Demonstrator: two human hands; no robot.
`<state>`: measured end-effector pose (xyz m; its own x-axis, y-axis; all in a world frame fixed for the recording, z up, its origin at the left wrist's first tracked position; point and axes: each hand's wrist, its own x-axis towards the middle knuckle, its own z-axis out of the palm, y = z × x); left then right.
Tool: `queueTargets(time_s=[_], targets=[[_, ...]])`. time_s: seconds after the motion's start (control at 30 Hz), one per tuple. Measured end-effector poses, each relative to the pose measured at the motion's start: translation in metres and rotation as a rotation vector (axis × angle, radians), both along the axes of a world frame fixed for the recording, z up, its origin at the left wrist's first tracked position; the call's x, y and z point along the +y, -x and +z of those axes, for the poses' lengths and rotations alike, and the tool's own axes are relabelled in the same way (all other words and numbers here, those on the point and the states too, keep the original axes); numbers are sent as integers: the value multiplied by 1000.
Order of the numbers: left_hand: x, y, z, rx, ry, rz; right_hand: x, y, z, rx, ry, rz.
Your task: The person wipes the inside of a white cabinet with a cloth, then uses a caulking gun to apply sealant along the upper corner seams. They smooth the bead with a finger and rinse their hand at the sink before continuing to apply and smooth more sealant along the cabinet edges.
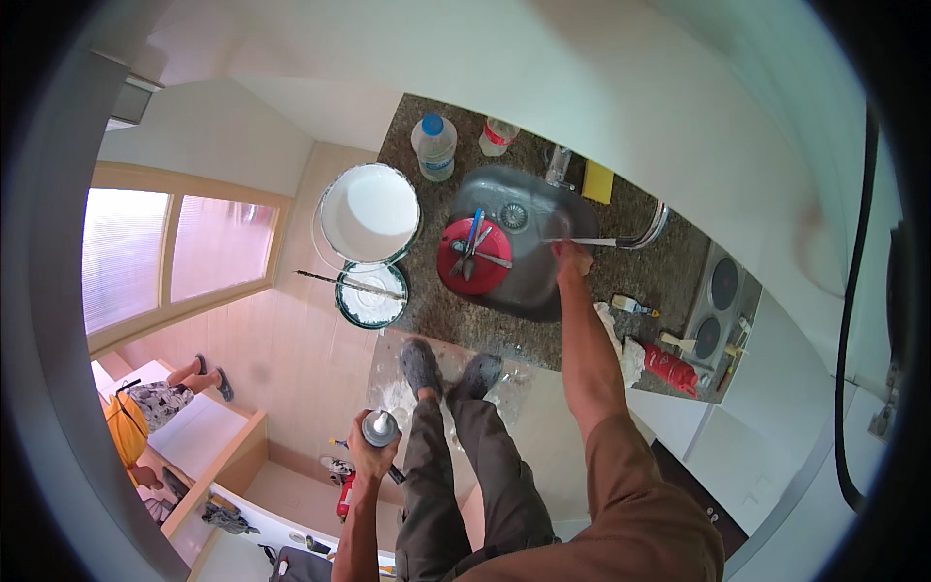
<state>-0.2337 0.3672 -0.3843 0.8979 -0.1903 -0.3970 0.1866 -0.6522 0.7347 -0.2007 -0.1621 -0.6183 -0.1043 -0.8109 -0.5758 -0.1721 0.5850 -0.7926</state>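
Your left grip (368, 456) is closed around a grey bottle (381, 428). You can't tell whether your right grip (574, 260), left of the tap (648, 231), is closed. Further left of it, a red plate (493, 278) and cutlery (468, 270) still lie in the sink (538, 283), whether rinsed or not unclear.

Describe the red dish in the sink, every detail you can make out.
The red dish is round and plain-coloured, and looks like plastic, though that is not certain. It lies open side up at the left of the grey sink, reaching its left edge. Several pieces of metal cutlery lie crisscrossed on it, along with a blue-handled piece. The right hand is apart from it. Its depth and any tilt are hard to judge.
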Motion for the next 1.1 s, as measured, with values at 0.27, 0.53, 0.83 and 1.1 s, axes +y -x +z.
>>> queueTargets(time_s=[0.27,0.53,0.83,1.1], targets=[[1,1,7,6,6,63,-19,-87,55,-181,650,345],[-7,-2,27,-27,26,67,-56,-102,67,-177,455,292],[-47,-27,104,-74,231,49,47,10,131,461,882,1075],[-105,-38,236,-217,516,-107,108,181,206,356,346,1302]])
